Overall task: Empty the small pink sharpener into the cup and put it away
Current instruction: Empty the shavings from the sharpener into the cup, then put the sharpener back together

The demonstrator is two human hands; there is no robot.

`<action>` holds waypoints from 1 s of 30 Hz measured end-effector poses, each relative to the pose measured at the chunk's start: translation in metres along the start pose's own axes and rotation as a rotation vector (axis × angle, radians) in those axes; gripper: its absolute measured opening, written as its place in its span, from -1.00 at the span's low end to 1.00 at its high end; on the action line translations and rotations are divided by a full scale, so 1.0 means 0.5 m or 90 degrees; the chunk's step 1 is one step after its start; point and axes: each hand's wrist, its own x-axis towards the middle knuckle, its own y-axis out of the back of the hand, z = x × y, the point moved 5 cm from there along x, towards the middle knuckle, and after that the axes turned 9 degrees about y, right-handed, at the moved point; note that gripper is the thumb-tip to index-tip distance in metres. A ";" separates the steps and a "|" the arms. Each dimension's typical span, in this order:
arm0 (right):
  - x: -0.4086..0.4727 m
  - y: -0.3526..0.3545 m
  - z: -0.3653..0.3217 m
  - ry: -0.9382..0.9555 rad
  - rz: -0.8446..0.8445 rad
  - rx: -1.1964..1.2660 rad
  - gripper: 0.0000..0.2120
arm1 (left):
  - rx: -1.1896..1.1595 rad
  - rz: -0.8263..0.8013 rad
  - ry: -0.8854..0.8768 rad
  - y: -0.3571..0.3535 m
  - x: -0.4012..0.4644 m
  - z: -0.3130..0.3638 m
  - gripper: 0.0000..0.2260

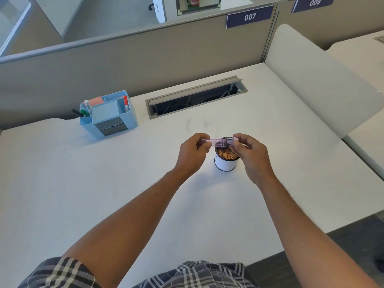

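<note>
The sharpener (pixel 219 142) is a small, see-through pink case lying level, with a paler pink end piece on its right; it hangs in the air just above the mouth of the cup (pixel 226 161). The left hand (pixel 192 154) pinches the case's left end between thumb and fingers. The right hand (pixel 250 156) pinches the right end piece in its fingertips, and whether that piece is pulled loose from the case cannot be told. The cup is white with a dark rim, stands on the desk (pixel 104 194) between the two hands, and is filled near the top with tan pencil shavings.

On the far left of the white desk sits a light blue organizer (pixel 109 115) holding markers, a pink pad and a red-capped pen. Right of it, a grey cable hatch (pixel 195 96) is set into the desk with its flap raised. Behind runs a beige partition (pixel 104 65) carrying blue tags reading 007 and 008, and a white rounded divider (pixel 320 84) closes the desk's right side.
</note>
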 end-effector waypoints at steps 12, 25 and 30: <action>-0.034 -0.073 -0.026 0.041 -0.088 -0.054 -0.84 | -0.075 0.030 0.006 0.058 -0.054 -0.029 -0.83; -0.071 -0.176 -0.044 0.052 -0.179 -0.063 -0.83 | -0.032 0.094 -0.025 0.161 -0.102 -0.052 -0.80; -0.086 -0.226 -0.037 0.040 -0.193 -0.018 -0.81 | -0.016 0.124 -0.039 0.204 -0.120 -0.067 -0.77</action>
